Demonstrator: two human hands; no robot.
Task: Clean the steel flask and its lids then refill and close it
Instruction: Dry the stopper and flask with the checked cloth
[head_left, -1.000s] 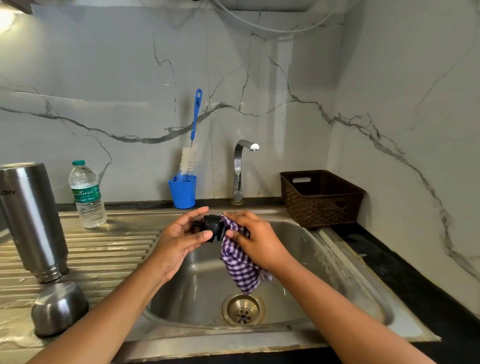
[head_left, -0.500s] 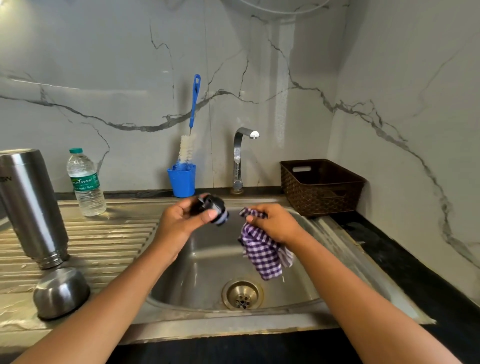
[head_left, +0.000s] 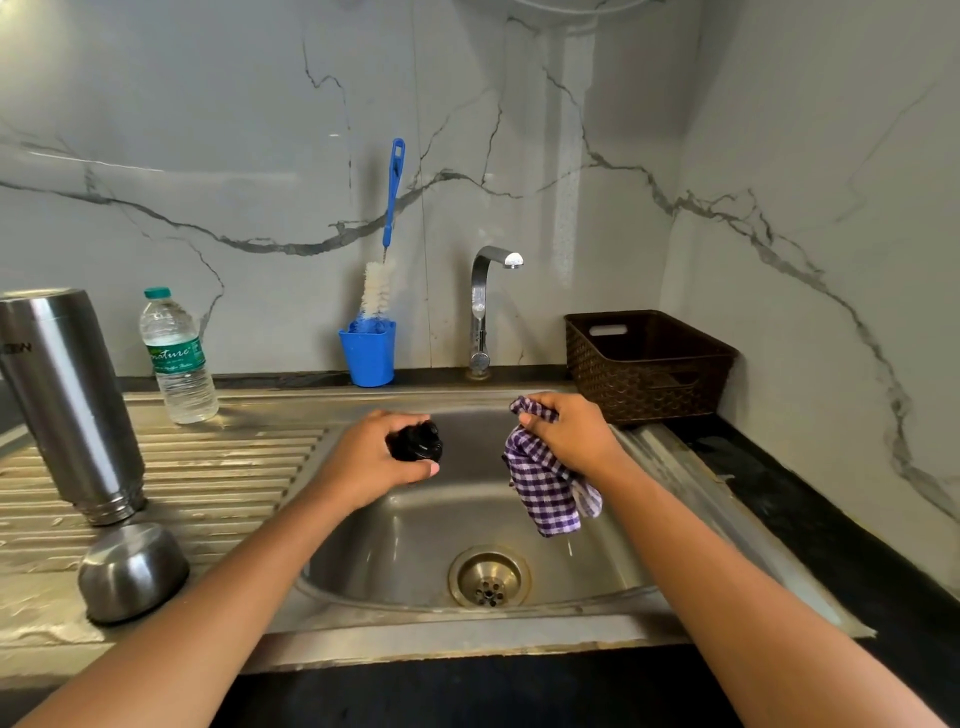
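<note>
While over sink: black lid in left hand, top facing fwd-right.

Steel flask lettering cut off at left edge, black inner lid half hidden by left hand
</note>
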